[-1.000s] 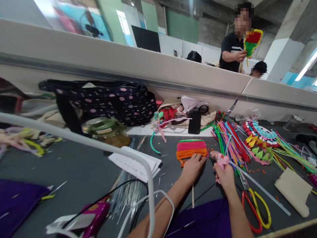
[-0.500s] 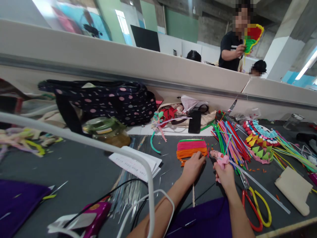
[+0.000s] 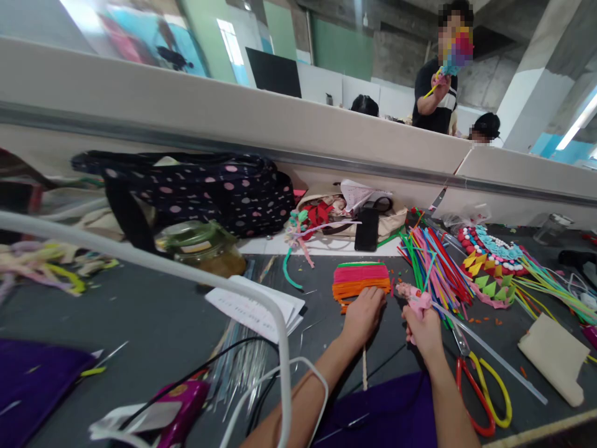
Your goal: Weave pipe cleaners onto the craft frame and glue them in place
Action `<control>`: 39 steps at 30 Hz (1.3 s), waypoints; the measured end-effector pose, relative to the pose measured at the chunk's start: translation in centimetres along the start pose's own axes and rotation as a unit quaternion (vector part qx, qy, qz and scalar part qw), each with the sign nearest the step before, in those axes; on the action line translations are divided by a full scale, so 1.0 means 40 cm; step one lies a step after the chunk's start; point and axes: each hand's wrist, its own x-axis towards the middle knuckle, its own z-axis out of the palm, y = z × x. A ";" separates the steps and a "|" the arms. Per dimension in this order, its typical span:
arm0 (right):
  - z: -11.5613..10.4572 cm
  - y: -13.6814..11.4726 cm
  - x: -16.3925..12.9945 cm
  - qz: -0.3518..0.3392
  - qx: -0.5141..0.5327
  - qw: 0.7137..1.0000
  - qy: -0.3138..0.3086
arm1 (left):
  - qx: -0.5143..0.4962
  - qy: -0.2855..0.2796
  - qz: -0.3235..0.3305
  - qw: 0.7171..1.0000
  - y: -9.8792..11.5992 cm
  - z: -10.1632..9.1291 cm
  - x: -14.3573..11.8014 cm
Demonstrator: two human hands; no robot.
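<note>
A small panel of pipe cleaners (image 3: pixel 360 274) lies on the dark table, green at the top, then pink, then orange. My left hand (image 3: pixel 364 316) bends over its lower right edge, fingers close together on the orange pipe cleaners; the fingertips are partly hidden. In my right hand (image 3: pixel 425 330) is a pink hot glue gun (image 3: pixel 420 303), its nozzle end pointing left toward the panel. A long clear glue stick (image 3: pixel 494 352) trails from it to the right. Loose coloured pipe cleaners (image 3: pixel 436 264) lie in a bundle just beyond the glue gun.
Scissors (image 3: pixel 485 392) with red and yellow handles lie right of my right forearm. A white tube (image 3: pixel 277 323) curves across the left foreground. Papers (image 3: pixel 256 305), a phone (image 3: pixel 367 229), a jar (image 3: pixel 203 246) and a dotted bag (image 3: pixel 200 190) sit farther back. Behind the partition stands a person (image 3: pixel 431 102).
My left hand has shifted very slightly at the panel's edge; the right hand and glue gun stay put. Beyond the partition, the person has turned the colourful piece they hold and moved it left.
</note>
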 end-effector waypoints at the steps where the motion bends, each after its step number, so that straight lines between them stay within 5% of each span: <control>1: 0.000 -0.001 0.000 0.002 -0.002 1.000 0.000 | -0.003 -0.004 -0.002 1.000 0.000 -0.002 0.000; 20: -0.002 -0.015 -0.008 0.000 -0.012 1.000 -0.002 | 0.003 -0.025 -0.017 1.000 -0.003 -0.013 0.000; 39: -0.001 -0.012 -0.007 -0.011 -0.009 1.000 0.005 | 0.079 0.007 0.062 0.995 -0.009 -0.014 -0.001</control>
